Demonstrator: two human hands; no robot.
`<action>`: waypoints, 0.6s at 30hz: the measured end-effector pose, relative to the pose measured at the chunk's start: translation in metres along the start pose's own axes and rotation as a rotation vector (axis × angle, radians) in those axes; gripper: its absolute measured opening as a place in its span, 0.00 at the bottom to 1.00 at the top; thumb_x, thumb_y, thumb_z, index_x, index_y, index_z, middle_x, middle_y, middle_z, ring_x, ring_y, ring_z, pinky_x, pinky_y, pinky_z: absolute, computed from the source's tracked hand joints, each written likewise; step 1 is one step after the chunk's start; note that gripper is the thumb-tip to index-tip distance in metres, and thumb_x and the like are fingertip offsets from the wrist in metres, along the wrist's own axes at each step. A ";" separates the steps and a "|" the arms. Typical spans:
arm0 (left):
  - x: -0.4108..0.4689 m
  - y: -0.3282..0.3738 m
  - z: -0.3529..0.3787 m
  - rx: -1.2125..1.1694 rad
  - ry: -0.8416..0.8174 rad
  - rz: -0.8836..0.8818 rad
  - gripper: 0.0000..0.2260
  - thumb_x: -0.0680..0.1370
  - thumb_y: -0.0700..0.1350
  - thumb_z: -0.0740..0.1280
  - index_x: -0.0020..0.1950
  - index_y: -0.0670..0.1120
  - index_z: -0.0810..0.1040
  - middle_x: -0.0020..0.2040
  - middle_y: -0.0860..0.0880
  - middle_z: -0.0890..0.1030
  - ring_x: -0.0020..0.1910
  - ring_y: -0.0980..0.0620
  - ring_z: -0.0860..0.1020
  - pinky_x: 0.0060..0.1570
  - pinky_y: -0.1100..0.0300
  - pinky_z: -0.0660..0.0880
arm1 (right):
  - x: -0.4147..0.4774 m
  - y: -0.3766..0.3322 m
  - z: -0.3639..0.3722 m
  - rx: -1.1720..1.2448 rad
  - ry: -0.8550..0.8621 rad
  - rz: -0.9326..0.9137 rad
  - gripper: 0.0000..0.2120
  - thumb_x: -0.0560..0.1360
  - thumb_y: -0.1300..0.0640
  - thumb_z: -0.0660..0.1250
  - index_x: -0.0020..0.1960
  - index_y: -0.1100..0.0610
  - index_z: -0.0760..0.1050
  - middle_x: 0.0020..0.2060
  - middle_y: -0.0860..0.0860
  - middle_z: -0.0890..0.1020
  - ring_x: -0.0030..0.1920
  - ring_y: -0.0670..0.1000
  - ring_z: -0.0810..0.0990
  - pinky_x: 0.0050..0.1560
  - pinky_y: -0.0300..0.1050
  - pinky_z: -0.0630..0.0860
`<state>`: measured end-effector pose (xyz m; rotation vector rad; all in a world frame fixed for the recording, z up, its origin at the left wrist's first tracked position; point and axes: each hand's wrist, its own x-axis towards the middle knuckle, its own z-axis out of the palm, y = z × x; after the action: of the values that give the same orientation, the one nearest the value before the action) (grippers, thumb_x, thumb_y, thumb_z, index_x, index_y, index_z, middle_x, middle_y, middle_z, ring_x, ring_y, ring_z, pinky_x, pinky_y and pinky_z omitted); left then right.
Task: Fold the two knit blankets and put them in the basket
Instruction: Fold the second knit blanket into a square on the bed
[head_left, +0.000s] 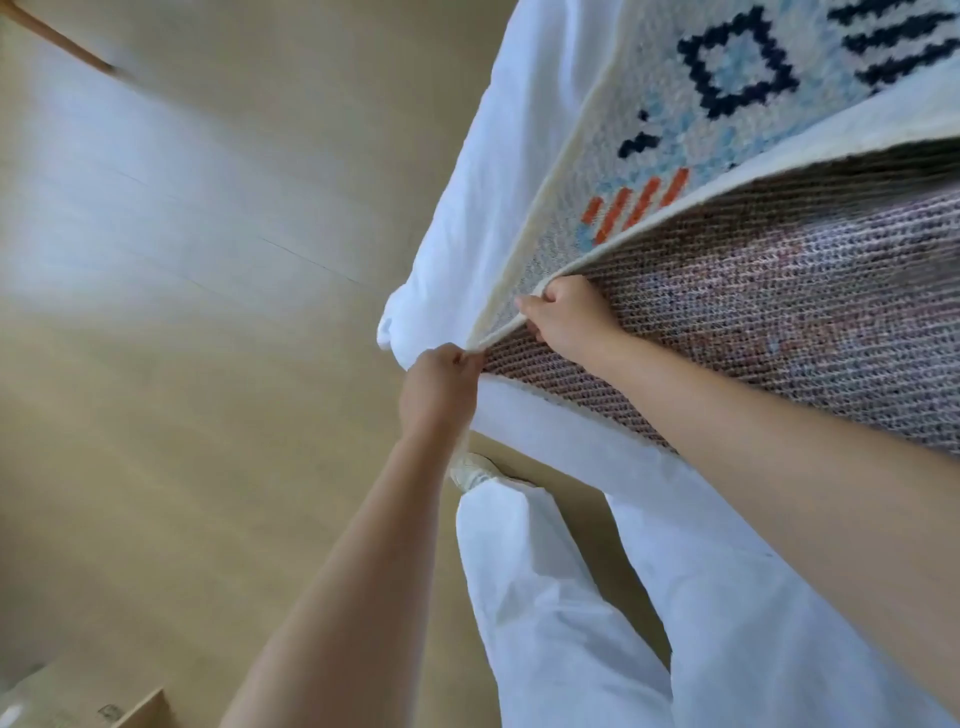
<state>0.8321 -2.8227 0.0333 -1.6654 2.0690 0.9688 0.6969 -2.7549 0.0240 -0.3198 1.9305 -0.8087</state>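
Cream-edged knit blanket (675, 130) lies on the white bed (493, 208), with blue, dark and orange shapes on it; the left hand (441, 387) pinches its corner; the right hand (566, 312) grips the edge just beside, fingers curled tight; under the lifted flap shows a grey knit layer (779, 312); white trousers (571, 597) and a shoe (470, 470) are over the wood floor (208, 364).
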 end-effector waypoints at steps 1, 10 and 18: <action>0.007 -0.002 0.000 -0.012 -0.004 0.005 0.13 0.76 0.50 0.63 0.34 0.46 0.72 0.39 0.47 0.73 0.36 0.46 0.72 0.34 0.59 0.64 | 0.003 -0.003 0.004 -0.006 0.009 0.003 0.14 0.77 0.52 0.63 0.36 0.59 0.72 0.32 0.59 0.72 0.31 0.53 0.70 0.33 0.43 0.66; 0.051 -0.030 -0.003 -0.022 -0.414 0.044 0.17 0.72 0.42 0.66 0.27 0.46 0.61 0.25 0.50 0.63 0.25 0.53 0.61 0.25 0.61 0.57 | 0.015 -0.016 0.054 -0.191 0.096 0.144 0.20 0.75 0.58 0.61 0.26 0.55 0.58 0.23 0.52 0.65 0.24 0.51 0.62 0.26 0.42 0.58; 0.065 -0.042 -0.004 -0.005 -0.521 0.155 0.16 0.73 0.43 0.63 0.29 0.47 0.61 0.27 0.51 0.65 0.28 0.51 0.65 0.28 0.59 0.60 | 0.016 -0.020 0.089 0.021 0.300 0.220 0.19 0.76 0.53 0.63 0.35 0.68 0.74 0.37 0.64 0.82 0.37 0.61 0.80 0.45 0.53 0.77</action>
<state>0.8542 -2.8770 -0.0176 -1.1052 1.8483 1.2936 0.7637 -2.8141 -0.0006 0.0312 2.1878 -0.7621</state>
